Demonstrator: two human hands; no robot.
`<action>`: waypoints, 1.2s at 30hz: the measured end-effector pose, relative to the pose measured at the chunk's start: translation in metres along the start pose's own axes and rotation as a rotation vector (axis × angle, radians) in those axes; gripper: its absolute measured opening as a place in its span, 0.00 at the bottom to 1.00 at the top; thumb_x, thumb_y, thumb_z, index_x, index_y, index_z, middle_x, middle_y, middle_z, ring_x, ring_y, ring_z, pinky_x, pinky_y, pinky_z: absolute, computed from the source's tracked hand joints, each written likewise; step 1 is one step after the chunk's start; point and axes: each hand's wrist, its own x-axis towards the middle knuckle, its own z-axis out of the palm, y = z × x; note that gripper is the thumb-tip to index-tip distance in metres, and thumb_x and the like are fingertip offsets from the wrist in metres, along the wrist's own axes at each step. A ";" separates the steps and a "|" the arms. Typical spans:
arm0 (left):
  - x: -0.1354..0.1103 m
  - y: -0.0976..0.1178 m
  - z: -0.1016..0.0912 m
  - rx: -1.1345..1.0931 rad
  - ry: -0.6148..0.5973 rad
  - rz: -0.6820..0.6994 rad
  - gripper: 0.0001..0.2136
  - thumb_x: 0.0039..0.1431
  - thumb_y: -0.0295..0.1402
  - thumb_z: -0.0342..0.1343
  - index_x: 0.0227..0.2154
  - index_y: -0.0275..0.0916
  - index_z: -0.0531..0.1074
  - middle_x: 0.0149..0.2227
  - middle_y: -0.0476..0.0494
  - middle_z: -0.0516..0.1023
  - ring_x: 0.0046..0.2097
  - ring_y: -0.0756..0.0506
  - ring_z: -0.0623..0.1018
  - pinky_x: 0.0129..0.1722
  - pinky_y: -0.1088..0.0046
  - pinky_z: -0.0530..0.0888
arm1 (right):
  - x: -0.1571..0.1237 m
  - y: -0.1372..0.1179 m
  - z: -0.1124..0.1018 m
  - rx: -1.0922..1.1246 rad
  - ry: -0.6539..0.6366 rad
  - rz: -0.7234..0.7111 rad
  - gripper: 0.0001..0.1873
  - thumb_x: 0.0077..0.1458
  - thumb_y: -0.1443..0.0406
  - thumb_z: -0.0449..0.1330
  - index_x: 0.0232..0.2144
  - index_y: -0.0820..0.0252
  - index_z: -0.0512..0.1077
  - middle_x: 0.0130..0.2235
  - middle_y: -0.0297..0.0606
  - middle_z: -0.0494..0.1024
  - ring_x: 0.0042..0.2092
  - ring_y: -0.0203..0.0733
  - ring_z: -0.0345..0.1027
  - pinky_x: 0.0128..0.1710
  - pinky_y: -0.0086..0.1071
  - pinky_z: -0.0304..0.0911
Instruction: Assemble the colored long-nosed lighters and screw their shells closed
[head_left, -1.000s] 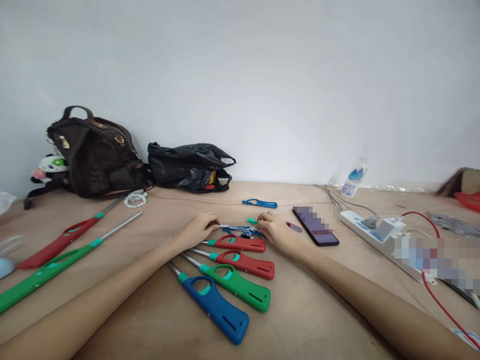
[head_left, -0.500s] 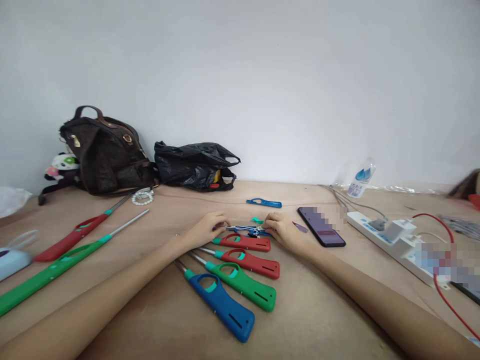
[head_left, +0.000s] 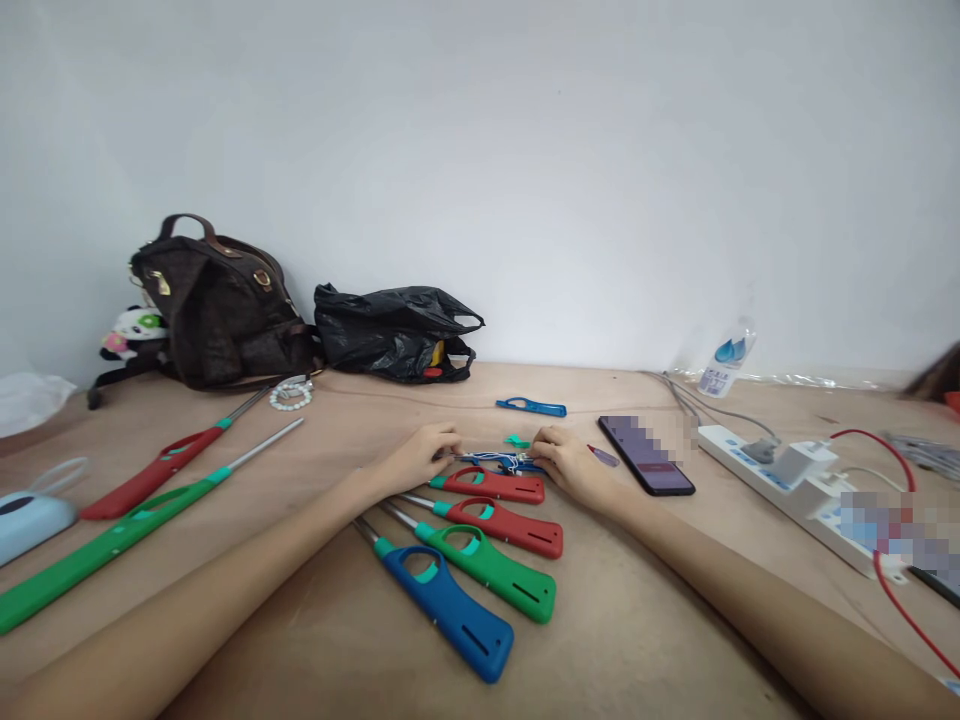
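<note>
Blue lighter (head_left: 491,464), opened, white wires (head_left: 514,461) exposed

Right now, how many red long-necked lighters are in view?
3: one red lighter at left beyond a green lighter; a farther red lighter and a nearer red lighter in the middle. The black plastic bag might hide more.

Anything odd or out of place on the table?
Yes: a blue lighter body lies open between the left hand and right hand, white wires exposed; a blue shell piece and green piece lie loose beyond. The red lighter nearest it looks closed.
</note>
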 end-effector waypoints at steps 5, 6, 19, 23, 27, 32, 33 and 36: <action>0.001 0.000 0.004 -0.027 0.039 -0.067 0.04 0.56 0.26 0.53 0.28 0.35 0.72 0.30 0.47 0.72 0.33 0.47 0.72 0.34 0.75 0.67 | 0.000 -0.003 0.000 -0.038 0.015 -0.015 0.14 0.63 0.72 0.49 0.34 0.62 0.75 0.37 0.43 0.71 0.40 0.42 0.65 0.41 0.34 0.64; 0.002 -0.001 0.006 -0.036 0.050 -0.087 0.04 0.55 0.26 0.53 0.29 0.35 0.72 0.29 0.48 0.73 0.32 0.47 0.72 0.34 0.74 0.67 | 0.000 -0.004 -0.001 -0.047 0.012 -0.015 0.14 0.63 0.73 0.49 0.34 0.62 0.75 0.37 0.43 0.71 0.40 0.42 0.65 0.41 0.34 0.64; 0.004 -0.002 0.012 -0.091 0.077 -0.136 0.06 0.55 0.25 0.53 0.31 0.36 0.75 0.34 0.46 0.75 0.37 0.46 0.74 0.38 0.72 0.70 | 0.002 -0.007 -0.006 -0.067 -0.039 0.013 0.12 0.62 0.74 0.51 0.35 0.62 0.75 0.38 0.43 0.72 0.43 0.43 0.65 0.44 0.36 0.64; 0.004 0.002 0.010 -0.057 0.083 -0.099 0.06 0.55 0.23 0.53 0.31 0.36 0.75 0.35 0.46 0.74 0.39 0.45 0.74 0.40 0.71 0.69 | 0.002 -0.007 -0.005 -0.101 -0.035 -0.006 0.12 0.63 0.72 0.51 0.36 0.61 0.75 0.38 0.43 0.72 0.42 0.44 0.65 0.43 0.37 0.65; 0.003 0.003 0.010 0.009 0.075 -0.026 0.08 0.54 0.20 0.51 0.30 0.36 0.74 0.34 0.46 0.72 0.38 0.46 0.73 0.39 0.73 0.68 | 0.001 -0.009 -0.005 -0.145 -0.038 -0.023 0.12 0.62 0.73 0.52 0.37 0.62 0.76 0.38 0.44 0.72 0.42 0.45 0.65 0.43 0.37 0.65; 0.003 -0.003 0.014 0.064 0.066 0.055 0.11 0.55 0.19 0.48 0.31 0.37 0.73 0.34 0.45 0.71 0.38 0.46 0.72 0.38 0.74 0.68 | 0.001 -0.009 -0.006 -0.141 -0.038 -0.026 0.12 0.62 0.73 0.52 0.37 0.62 0.75 0.39 0.45 0.72 0.43 0.45 0.65 0.44 0.38 0.65; 0.004 -0.003 0.014 0.071 0.061 0.068 0.11 0.55 0.19 0.47 0.31 0.36 0.73 0.34 0.44 0.71 0.38 0.46 0.72 0.38 0.73 0.68 | 0.001 -0.009 -0.006 -0.139 -0.041 -0.027 0.12 0.62 0.73 0.52 0.38 0.62 0.75 0.39 0.45 0.72 0.43 0.45 0.65 0.44 0.38 0.65; 0.005 -0.003 0.014 0.083 0.035 0.090 0.11 0.56 0.20 0.46 0.31 0.36 0.73 0.34 0.44 0.71 0.37 0.46 0.72 0.38 0.73 0.68 | 0.001 -0.008 -0.005 -0.137 -0.043 -0.026 0.12 0.63 0.73 0.51 0.38 0.62 0.75 0.39 0.45 0.72 0.43 0.45 0.65 0.44 0.38 0.64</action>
